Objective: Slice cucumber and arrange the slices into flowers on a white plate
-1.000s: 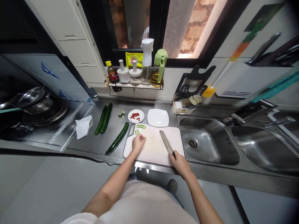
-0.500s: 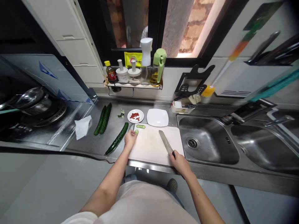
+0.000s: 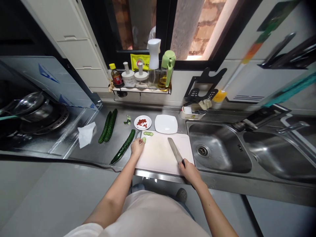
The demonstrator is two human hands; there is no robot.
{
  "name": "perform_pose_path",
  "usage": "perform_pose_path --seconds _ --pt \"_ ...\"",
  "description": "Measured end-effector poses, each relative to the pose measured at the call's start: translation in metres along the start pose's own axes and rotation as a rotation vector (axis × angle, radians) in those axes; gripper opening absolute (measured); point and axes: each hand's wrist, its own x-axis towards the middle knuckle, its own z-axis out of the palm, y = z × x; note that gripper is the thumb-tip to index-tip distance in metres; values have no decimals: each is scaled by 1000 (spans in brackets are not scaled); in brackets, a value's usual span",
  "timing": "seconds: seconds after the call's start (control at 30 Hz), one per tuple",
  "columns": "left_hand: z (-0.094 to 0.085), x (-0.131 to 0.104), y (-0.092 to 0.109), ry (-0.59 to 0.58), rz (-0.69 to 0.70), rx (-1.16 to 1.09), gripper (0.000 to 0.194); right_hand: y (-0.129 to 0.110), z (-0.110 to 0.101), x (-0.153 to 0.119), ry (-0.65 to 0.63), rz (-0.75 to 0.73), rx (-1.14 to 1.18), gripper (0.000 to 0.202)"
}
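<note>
Reaching the cucumber slices (image 3: 144,140) at the cutting board's (image 3: 163,156) left end, away from its middle, the left hand (image 3: 137,148), grip narrow, contents unclear, is now farther from the knife (image 3: 174,149) held in the right hand (image 3: 189,172) at the board's right.

I'm seeing a pot (image 3: 44,113) sitting on the stove (image 3: 60,119) at left, with a tissue (image 3: 86,135) lying near it. Below the window (image 3: 167,36), a rack (image 3: 134,90) is holding a sauce bottle (image 3: 116,77), two jars (image 3: 128,79), a sprayer (image 3: 154,54) and a green-topped bottle (image 3: 168,59); a yellow packet (image 3: 135,62) is standing behind. I'm also viewing a caddy (image 3: 189,115) resting behind the sink (image 3: 223,156), where a black tap (image 3: 264,117) is jutting out.
</note>
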Motion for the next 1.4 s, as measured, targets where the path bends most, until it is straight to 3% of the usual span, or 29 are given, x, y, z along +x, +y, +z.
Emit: perform_pose_path --seconds 0.3,0.67,1.1,1.4 --pt "-3 -2 28 84 58 161 22 -2 -1 1 -3 25 15 34" --pt "11 27 56 -35 196 197 34 0 -1 3 -7 35 17 36" --pt "22 36 57 -52 262 256 28 2 2 4 -4 44 44 37" --pt "17 31 63 -50 289 256 24 2 1 4 -4 38 38 36"
